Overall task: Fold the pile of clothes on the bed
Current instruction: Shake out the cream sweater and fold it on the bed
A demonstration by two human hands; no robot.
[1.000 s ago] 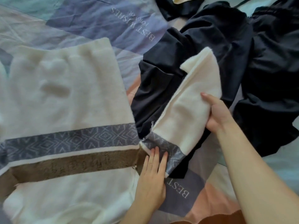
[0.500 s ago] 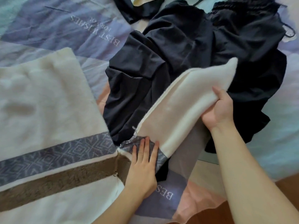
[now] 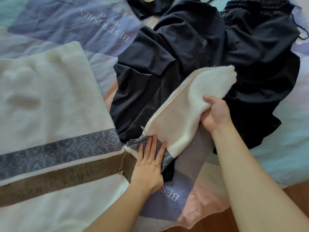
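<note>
Fuzzy cream sweater [image 3: 50,101], sleeve [image 3: 187,114] gripped by right hand [image 3: 214,114]

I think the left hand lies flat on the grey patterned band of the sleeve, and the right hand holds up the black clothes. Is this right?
Not quite. In the head view, the left hand does lie flat on the grey patterned band, but the right hand holds up the cream sleeve, not the black clothes, which lie in a heap behind it.
</note>
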